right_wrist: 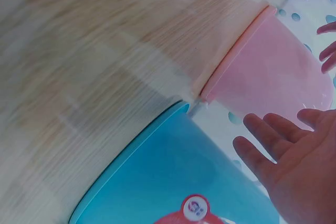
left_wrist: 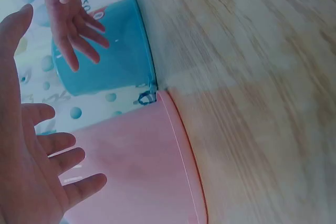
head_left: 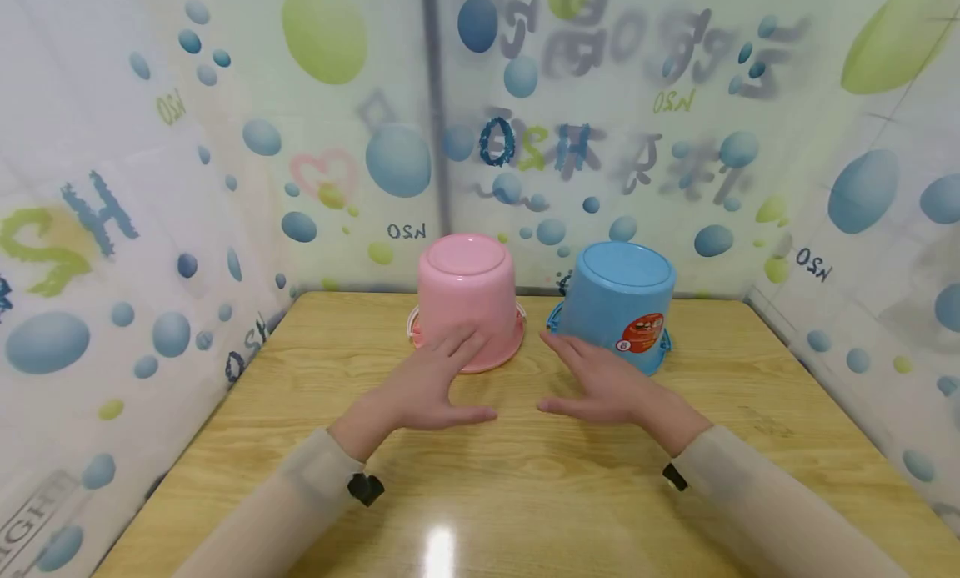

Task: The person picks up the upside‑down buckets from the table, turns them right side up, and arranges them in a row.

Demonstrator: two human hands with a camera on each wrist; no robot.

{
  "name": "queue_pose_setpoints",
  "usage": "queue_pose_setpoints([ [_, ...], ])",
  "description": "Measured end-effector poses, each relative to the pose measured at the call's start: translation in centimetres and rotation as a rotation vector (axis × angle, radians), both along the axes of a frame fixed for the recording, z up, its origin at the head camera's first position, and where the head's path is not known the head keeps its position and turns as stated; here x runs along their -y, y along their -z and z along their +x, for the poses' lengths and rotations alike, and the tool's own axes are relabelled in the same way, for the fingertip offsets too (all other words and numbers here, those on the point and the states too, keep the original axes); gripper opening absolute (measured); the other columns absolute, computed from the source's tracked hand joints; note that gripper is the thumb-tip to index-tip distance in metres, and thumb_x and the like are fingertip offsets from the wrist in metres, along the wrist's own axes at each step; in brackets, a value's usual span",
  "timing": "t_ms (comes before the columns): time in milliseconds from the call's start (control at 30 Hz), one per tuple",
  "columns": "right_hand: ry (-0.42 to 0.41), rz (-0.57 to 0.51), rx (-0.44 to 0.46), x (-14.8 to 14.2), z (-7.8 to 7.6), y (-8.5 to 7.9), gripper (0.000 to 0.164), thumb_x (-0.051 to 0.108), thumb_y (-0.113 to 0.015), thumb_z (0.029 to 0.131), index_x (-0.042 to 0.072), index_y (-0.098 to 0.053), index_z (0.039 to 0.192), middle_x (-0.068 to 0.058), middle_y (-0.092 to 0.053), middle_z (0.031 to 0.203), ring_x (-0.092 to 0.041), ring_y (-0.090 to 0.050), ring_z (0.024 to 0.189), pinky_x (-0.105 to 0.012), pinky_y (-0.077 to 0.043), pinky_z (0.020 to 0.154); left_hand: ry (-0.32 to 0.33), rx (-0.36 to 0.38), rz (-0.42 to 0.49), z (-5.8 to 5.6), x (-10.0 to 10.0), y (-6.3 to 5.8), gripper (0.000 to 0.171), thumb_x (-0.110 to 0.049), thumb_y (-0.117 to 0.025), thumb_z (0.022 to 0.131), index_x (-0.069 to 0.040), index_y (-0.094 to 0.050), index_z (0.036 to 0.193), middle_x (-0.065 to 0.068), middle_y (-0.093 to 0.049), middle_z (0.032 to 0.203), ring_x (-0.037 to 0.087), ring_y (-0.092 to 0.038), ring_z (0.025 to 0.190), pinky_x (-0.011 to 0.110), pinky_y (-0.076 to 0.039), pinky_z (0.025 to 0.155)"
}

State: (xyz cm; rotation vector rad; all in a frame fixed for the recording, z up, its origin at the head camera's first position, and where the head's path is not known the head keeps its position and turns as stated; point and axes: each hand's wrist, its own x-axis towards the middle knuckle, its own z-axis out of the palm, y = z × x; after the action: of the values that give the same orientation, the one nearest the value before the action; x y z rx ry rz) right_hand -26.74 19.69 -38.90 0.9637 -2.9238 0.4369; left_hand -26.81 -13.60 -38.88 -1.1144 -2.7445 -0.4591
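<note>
A pink bucket (head_left: 467,286) stands upside down near the back of the table, its handle lying around the rim. To its right, also bottom up, is a blue bucket (head_left: 618,290) with a red oval sticker (head_left: 641,334). My left hand (head_left: 431,386) is in front of the pink bucket, fingers straight and thumb spread, holding nothing. Facing it, my right hand (head_left: 600,382) is in front of the blue bucket with fingers extended and nothing in it. In the left wrist view, the left fingers (left_wrist: 79,190) overlap the pink bucket's side.
The wooden table (head_left: 480,478) reaches back to a curtain (head_left: 330,144) printed with blue and green ovals. Similar sheets hang at the left and right sides. A black piece (head_left: 366,488) is at the left sleeve's cuff, another (head_left: 675,477) at the right.
</note>
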Motion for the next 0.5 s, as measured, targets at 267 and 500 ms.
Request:
queue_pose_setpoints([
  [267, 0.072, -0.025, 0.152, 1.9, -1.9, -0.1, 0.110, 0.081, -0.064, 0.096, 0.024, -0.017, 0.178, -0.018, -0.036, 0.177, -0.043, -0.045, 0.159, -0.067, -0.045, 0.123, -0.026, -0.019, 0.102, 0.2, 3.3, -0.2, 0.104, -0.063, -0.079, 0.094, -0.010, -0.036, 0.172, 0.015, -0.036, 0.178, 0.046, -0.053, 0.151, 0.065, -0.050, 0.117],
  [500, 0.098, -0.055, 0.212, 3.7, -4.2, 0.5, 0.121, 0.085, -0.064, 0.092, 0.023, -0.007, 0.179, -0.017, -0.024, 0.183, -0.044, -0.033, 0.165, -0.066, -0.038, 0.129, -0.162, 0.108, 0.139, -1.3, 6.4, 0.1, 0.108, -0.066, -0.077, 0.095, -0.018, -0.025, 0.177, 0.018, -0.035, 0.177, 0.046, -0.040, 0.161, 0.069, -0.044, 0.122],
])
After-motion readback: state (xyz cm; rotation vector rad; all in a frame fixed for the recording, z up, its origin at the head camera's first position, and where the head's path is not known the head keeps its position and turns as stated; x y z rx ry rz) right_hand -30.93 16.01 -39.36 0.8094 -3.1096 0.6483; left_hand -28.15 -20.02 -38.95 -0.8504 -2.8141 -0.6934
